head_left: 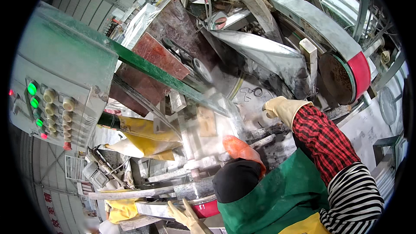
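My right hand (284,109), in a cream rubber glove, reaches out over a pale, dusty surface (253,93) with dark scribbled marks. Its fingers are curled together, and anything inside them is hidden. My left hand (187,217), gloved alike, is low in the view with its fingers spread and holding nothing. It is beside a long curved band (206,209) with a red section; whether it touches is unclear. Between my arms are a black rounded shape (236,180) and an orange one (243,148), in front of my green apron (277,190).
A pale control cabinet (65,74) with lit green buttons stands at left. A green beam (147,65) slants from it. Yellow cloth (149,136) hangs below. Red-brown slabs (158,54) lean beyond. At right is a dark round drum (336,78) with a red-banded rim.
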Available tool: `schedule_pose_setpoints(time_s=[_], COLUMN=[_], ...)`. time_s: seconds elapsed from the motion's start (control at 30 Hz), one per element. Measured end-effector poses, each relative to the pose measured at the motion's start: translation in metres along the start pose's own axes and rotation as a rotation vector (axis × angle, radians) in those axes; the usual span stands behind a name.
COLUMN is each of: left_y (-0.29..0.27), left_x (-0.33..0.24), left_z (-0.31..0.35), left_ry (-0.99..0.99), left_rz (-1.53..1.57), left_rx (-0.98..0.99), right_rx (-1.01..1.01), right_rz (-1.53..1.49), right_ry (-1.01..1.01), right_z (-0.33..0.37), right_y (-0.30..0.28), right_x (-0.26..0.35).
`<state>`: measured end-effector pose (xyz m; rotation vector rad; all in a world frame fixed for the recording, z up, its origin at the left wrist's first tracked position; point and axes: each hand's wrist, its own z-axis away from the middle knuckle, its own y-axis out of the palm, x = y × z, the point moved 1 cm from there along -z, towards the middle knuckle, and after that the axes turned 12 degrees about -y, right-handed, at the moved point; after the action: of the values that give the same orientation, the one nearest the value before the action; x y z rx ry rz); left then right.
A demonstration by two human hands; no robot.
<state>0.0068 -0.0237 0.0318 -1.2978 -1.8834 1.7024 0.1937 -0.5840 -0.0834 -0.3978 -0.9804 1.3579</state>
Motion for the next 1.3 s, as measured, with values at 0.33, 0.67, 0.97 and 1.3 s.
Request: schedule_pose_setpoints(time_s=[0.33,0.67,0.97,1.3], left_y=[0.011,-0.033,0.040,0.052], left_x=[0.046,-0.212,-0.419,-0.219], left_z=[-0.024,0.003,0.065,-0.061], left_ry=[-0.112,0.453,1.437,0.966], left_rz=[0.341,0.485,0.322,0.316], left_rx=[0.146,0.604,0.913,0.584], right_rx=[-0.012,-0.499,-0.823,-0.988], right_rz=[-0.174,-0.848,-1.553,-1.170], right_ry=[0.010,-0.732,-0.716,0.188], right_z=[0.004,0.026,0.052,0.087], right_y=[-0.020,-0.022,-0.032,-0.080], right_x=[0.012,0.088,0.108,0.013])
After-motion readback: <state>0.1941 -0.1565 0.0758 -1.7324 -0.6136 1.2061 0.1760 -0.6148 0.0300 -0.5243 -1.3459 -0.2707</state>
